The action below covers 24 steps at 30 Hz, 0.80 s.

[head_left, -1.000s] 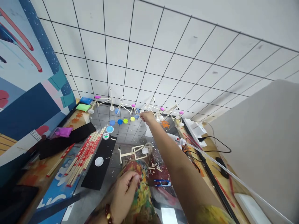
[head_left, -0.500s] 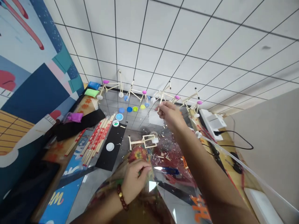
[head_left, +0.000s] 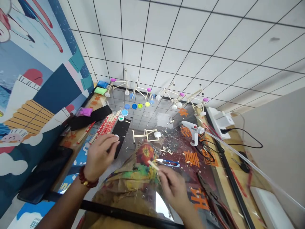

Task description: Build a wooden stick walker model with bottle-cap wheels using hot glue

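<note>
My right hand (head_left: 172,184) is closed on a short, pale wooden stick (head_left: 153,164), held low over the glass tabletop. My left hand (head_left: 101,156) hovers at the left with fingers curved and a gap between thumb and fingertips. Just beyond its fingertips a white bottle cap (head_left: 116,136) shows in part on a black card (head_left: 124,127). A small stick frame (head_left: 146,135) with a white cap at its right end lies mid-table. Near my right hand are blue-handled thread snips (head_left: 169,163).
A white glue gun (head_left: 192,130) with a black cord stands at the right, by a power strip (head_left: 220,121). Several stick models (head_left: 169,92) line the back edge. Coloured caps (head_left: 134,106), bundled sticks (head_left: 105,125), a phone (head_left: 45,175) and red-handled pliers (head_left: 214,197) lie around.
My right hand has come back from the stick models toward me, bringing the small stick. My left hand has moved left toward the white cap. The glue gun is now uncovered.
</note>
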Motion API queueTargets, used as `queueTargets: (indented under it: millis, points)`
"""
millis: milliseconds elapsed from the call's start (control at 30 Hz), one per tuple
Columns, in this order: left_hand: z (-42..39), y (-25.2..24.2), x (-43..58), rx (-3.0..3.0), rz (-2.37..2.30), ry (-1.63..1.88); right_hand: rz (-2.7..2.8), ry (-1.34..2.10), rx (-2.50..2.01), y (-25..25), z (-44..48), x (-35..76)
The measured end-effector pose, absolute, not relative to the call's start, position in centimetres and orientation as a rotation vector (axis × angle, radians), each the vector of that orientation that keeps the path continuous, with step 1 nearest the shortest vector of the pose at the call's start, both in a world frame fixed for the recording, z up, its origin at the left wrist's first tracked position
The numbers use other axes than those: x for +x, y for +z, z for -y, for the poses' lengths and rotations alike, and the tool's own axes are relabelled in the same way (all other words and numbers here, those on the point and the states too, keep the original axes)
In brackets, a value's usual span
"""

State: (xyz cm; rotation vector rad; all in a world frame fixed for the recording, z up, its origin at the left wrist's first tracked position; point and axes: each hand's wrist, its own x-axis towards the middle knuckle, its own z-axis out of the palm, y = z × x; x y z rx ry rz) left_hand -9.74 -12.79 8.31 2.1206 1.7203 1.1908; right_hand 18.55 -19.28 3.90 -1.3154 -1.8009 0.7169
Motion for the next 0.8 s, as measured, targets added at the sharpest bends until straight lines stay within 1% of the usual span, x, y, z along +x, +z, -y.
queueTargets:
  millis: [100,200,300,500,667,800]
  points:
    - [12.4,7.2,-12.9,2.135,-1.932,1.089,2.158,0.507,-1.142,2.9,20.0,17.3]
    - [12.0,6.0,-14.3,2.211,-1.991,0.884,2.323,0.373,-1.057,2.0,20.3,16.4]
    - [11.2,5.1,-14.2,2.292,-1.968,0.703,2.367,0.354,-0.991,1.7,20.4,16.2]
    - [9.2,4.5,-12.9,2.355,-1.946,0.542,2.349,0.336,-0.994,2.2,20.2,16.4]
    - [8.9,4.4,-12.3,2.347,-1.875,0.332,2.358,0.364,-1.000,2.0,20.1,16.6]
    - [9.1,4.3,-11.6,2.391,-1.822,0.315,2.403,0.356,-0.999,1.5,20.1,16.5]
